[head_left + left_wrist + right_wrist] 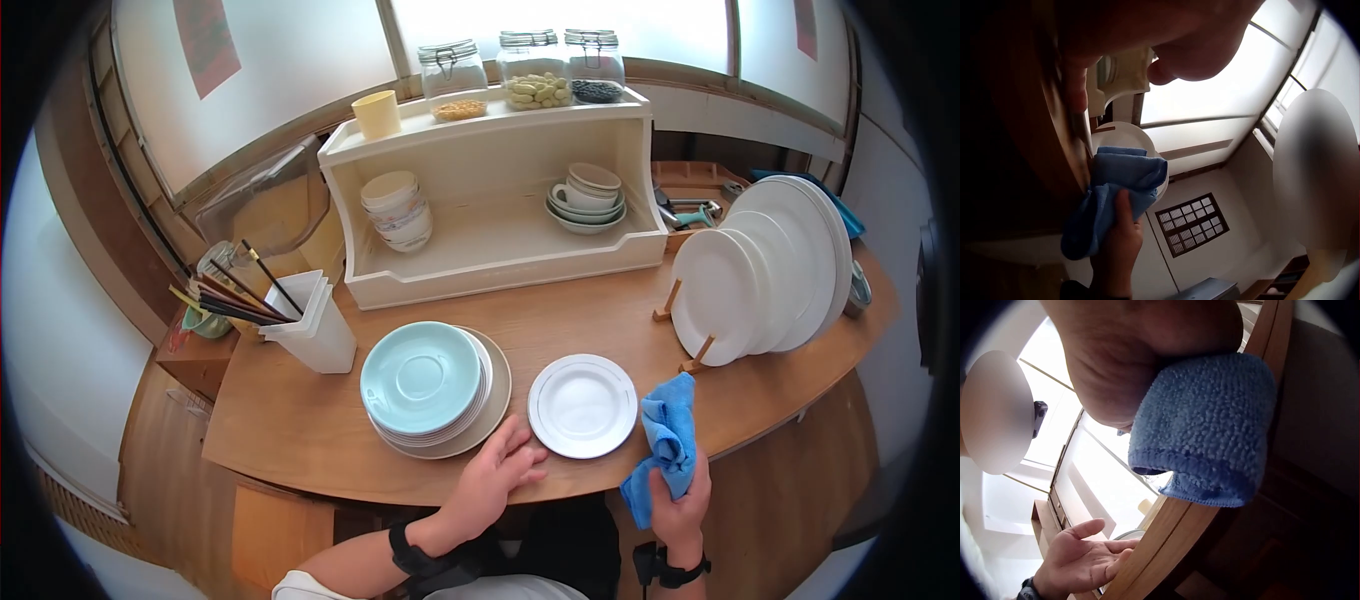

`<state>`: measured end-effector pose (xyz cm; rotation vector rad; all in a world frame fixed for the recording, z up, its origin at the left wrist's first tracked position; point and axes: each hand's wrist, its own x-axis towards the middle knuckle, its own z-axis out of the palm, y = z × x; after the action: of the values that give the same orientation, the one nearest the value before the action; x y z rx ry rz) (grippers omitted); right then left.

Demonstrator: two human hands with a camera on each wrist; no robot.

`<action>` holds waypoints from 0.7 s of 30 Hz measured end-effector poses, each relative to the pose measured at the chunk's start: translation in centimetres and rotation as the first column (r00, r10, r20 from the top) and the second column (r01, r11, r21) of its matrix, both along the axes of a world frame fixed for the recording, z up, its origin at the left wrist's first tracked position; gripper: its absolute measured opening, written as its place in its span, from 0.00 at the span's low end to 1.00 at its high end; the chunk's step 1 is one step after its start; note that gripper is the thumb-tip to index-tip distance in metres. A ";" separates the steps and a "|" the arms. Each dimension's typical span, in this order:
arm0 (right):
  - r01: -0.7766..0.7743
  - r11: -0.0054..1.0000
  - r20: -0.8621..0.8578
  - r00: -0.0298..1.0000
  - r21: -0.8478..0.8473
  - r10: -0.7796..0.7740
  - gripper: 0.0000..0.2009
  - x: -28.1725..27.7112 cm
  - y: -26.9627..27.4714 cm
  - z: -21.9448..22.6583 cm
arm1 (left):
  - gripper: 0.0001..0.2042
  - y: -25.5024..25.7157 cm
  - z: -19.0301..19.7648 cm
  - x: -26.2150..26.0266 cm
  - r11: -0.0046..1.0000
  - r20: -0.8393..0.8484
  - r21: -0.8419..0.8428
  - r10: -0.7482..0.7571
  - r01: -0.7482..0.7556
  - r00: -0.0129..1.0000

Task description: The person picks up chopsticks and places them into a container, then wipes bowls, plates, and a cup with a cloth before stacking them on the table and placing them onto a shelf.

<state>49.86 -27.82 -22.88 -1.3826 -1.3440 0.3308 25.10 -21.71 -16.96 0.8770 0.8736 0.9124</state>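
My right hand [683, 508] grips a folded blue cloth [668, 425] just right of a small white plate [582, 405]. In the right wrist view the cloth [1207, 419] shows a fuzzy weave and a stitched edge. My left hand [492, 475] lies at the table's front edge, fingers loosely extended, its fingertips near the plate's lower left rim. Nothing shows in the left palm [1088, 559] in the right wrist view. Left of the small plate, a pale blue saucer [420, 377] tops a stack of white plates on a larger beige-rimmed plate [500, 400].
White plates [715, 295] stand upright in a wooden rack [697, 355] at the right. A white container [318, 330] of chopsticks stands at the left. Behind, a cream shelf [500, 283] holds bowls and a cup, with glass jars [535, 75] on top.
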 end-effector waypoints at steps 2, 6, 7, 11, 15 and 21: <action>0.004 1.000 0.008 1.000 0.001 -0.004 0.21 0.1 -0.1 -0.3 | 0.24 -1.7 0.1 -1.3 0.997 -0.071 0.041 0.064 -0.061 0.995; 0.018 1.000 -0.034 0.999 0.024 -0.017 0.21 -0.2 0.1 -0.7 | 0.19 -3.1 1.2 -7.4 0.642 -0.482 0.732 0.249 0.229 0.840; 0.011 1.000 -0.045 0.999 0.022 -0.010 0.21 -0.4 0.1 -0.9 | 0.18 -3.2 1.7 -8.9 0.322 -0.459 0.887 0.541 0.331 0.705; 0.059 0.996 -0.006 0.998 0.073 -0.059 0.20 -0.7 0.5 -2.0 | 0.18 1.7 2.4 -12.8 0.395 -0.255 0.904 0.804 -0.162 0.537; 0.120 0.990 -0.018 0.993 0.077 -0.119 0.21 -1.1 0.5 -1.7 | 0.21 6.0 2.4 -15.0 0.709 -0.430 0.647 0.643 -0.281 0.633; 0.088 0.996 -0.010 0.996 0.028 -0.088 0.22 -0.9 0.0 -1.2 | 0.19 7.8 3.6 -15.7 0.845 -0.606 0.523 0.460 -0.110 0.650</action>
<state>49.01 -27.84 -24.05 -1.4107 -1.2716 0.2576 9.41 -13.87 -13.33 1.5926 1.5633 1.0907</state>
